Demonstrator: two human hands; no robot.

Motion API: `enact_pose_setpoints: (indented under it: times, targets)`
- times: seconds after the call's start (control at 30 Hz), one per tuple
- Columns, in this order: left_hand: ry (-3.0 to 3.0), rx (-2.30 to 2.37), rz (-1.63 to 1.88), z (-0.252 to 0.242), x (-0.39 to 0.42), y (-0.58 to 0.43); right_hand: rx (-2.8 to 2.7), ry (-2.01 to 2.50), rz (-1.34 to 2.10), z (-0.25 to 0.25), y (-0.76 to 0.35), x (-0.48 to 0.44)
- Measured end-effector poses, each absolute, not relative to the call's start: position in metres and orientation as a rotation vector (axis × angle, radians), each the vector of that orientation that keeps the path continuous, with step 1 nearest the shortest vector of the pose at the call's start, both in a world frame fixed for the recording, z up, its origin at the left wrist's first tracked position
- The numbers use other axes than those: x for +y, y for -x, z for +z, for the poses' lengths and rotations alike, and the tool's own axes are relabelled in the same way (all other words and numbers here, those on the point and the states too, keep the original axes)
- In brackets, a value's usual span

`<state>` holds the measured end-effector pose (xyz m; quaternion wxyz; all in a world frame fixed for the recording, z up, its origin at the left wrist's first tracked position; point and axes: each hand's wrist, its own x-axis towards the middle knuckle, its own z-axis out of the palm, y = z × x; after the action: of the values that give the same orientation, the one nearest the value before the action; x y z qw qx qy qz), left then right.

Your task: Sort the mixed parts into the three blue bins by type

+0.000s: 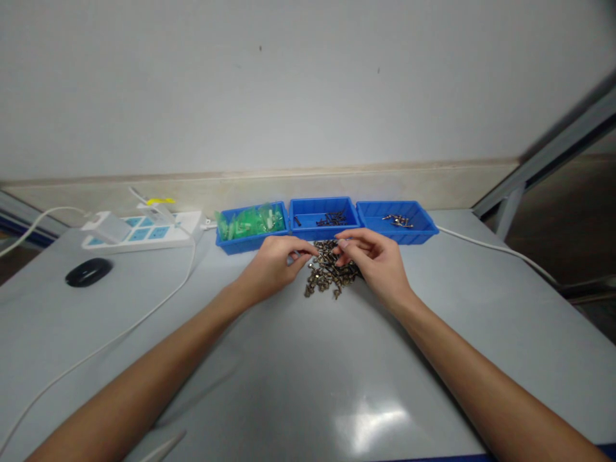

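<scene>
A pile of small metal screws point(328, 273) lies on the table in front of three blue bins. My left hand point(274, 266) reaches in at the pile's left side, thumb and forefinger closed in a pinch at its edge. Over the right part of the pile is my right hand point(378, 260), its thumb and forefinger pressed together. Whatever either pinch holds is too small to make out. Dark screws point(332, 219) lie in the middle bin point(308, 204), and several shiny screws point(399, 221) in the right bin point(423, 221).
The left bin point(226, 244) holds green plastic bags point(250, 221). Farther left are a white power strip point(190, 224) with plugged-in adapters and a black mouse-like object point(89, 273). A white cable point(139, 322) crosses the table point(298, 385). Behind the bins rises a wall point(308, 96).
</scene>
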<state>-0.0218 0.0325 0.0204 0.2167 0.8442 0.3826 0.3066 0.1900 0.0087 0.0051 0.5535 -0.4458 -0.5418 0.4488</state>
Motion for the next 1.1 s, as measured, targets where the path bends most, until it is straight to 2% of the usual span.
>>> enact_pose_setpoints:
  times: [0.3, 0.77, 0.9, 1.0, 1.1]
  targets:
    - [-1.533, 1.123, 0.859, 0.035, 0.031, 0.014, -1.368, 1.065, 1.171, 0.005, -0.187, 0.006]
    - [-1.402, 1.045, 0.856, 0.037, 0.027, 0.013, -1.285, 0.921, 1.472, 0.009, -0.191, 0.005]
    - [-1.636, 1.085, 0.899, 0.027, 0.031, 0.014, -1.186, 0.967, 1.349, 0.007, -0.191, 0.008]
    - [-2.216, 1.091, 0.905, 0.015, 0.036, 0.019, -1.046, 1.032, 1.081, 0.008, -0.193, 0.011]
    - [-2.623, 0.948, 0.765, 0.004, 0.039, 0.022, -0.898, 1.070, 0.820, 0.008, -0.196, 0.015]
